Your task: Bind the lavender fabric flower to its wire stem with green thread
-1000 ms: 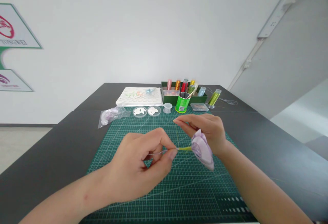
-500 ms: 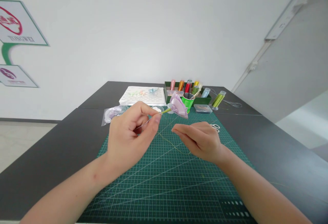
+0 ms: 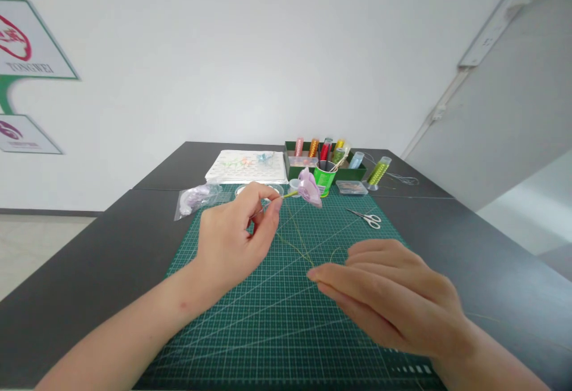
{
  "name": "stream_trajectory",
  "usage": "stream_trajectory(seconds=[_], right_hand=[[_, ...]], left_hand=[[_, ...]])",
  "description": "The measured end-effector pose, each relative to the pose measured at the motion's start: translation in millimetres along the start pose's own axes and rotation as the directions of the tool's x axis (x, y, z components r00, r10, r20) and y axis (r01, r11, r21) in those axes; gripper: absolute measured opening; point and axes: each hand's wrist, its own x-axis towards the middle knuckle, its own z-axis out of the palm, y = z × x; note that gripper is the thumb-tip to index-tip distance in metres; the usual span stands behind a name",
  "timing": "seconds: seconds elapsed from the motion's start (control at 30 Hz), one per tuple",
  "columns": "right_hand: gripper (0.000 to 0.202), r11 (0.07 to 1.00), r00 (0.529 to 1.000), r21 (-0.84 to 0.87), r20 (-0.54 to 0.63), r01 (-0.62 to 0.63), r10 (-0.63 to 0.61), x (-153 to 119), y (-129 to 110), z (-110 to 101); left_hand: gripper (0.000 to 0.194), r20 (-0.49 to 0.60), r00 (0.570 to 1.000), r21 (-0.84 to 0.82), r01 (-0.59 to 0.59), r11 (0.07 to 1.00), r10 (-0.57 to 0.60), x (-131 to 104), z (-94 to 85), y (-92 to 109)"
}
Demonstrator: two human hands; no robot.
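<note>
My left hand [image 3: 239, 236] pinches the thin stem of a lilac artificial flower [image 3: 309, 188] between thumb and forefinger. The blossom points to the right, and green thread wraps the stem just below it. Lower and to the right, my right hand [image 3: 384, 295] is closed in a pinch on a fine green thread [image 3: 306, 255]. From those fingertips the thread runs up toward the flower stem. Both hands are above a green cutting mat [image 3: 250, 331]. White-handled scissors [image 3: 369, 218] lie on the mat beyond my right hand.
At the back stand a dark green box [image 3: 292, 170] of thread spools and a bright green can [image 3: 325, 177] holding sticks. A spool of green thread [image 3: 379, 171], a clear flat case [image 3: 352, 188], a white padded sheet [image 3: 245, 167] and a plastic bag [image 3: 195, 199] lie around the mat.
My right hand has moved down and toward me, away from the flower, drawing the thread out. The scissors are now uncovered. My left hand keeps holding the flower, nearly in place.
</note>
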Motion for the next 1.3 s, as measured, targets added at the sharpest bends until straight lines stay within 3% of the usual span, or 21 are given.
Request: stream_trajectory(seconds=[0.27,0.43,0.6,0.87,1.07,1.3], right_hand=[[0.016,0.992,0.996,0.106,0.066,-0.063,0.056,5.8,5.5,-28.6],[0.015,0.966,0.955,0.151,-0.179,-0.21,0.235,0.4,15.2,-18.0],[0.018,0.916,0.904,0.266,-0.229,-0.3,0.362,3.1,26.8,-3.1],[0.02,0.885,0.879,0.32,-0.227,-0.34,0.42,5.6,47.8,14.9],[0.017,0.796,0.867,0.443,-0.078,-0.412,0.492,3.8,54.8,24.6],[0.016,0.812,0.907,0.44,0.011,-0.383,0.421,-4.3,61.8,36.2]], left_hand=[[0.014,0.234,0.967,-0.104,-0.075,0.992,0.098,-9.4,15.0,6.9],[0.012,0.344,0.919,-0.2,-0.129,0.971,0.193,-19.1,19.5,11.9],[0.012,0.418,0.872,-0.287,-0.137,0.948,0.253,-21.6,12.2,18.6],[0.014,0.359,0.892,-0.413,-0.113,0.904,0.276,-16.8,-0.6,26.1],[0.015,0.234,0.934,-0.502,-0.12,0.857,0.268,-13.0,-7.7,27.1],[0.016,0.111,0.972,-0.422,-0.144,0.895,0.209,-9.5,-17.2,24.4]])
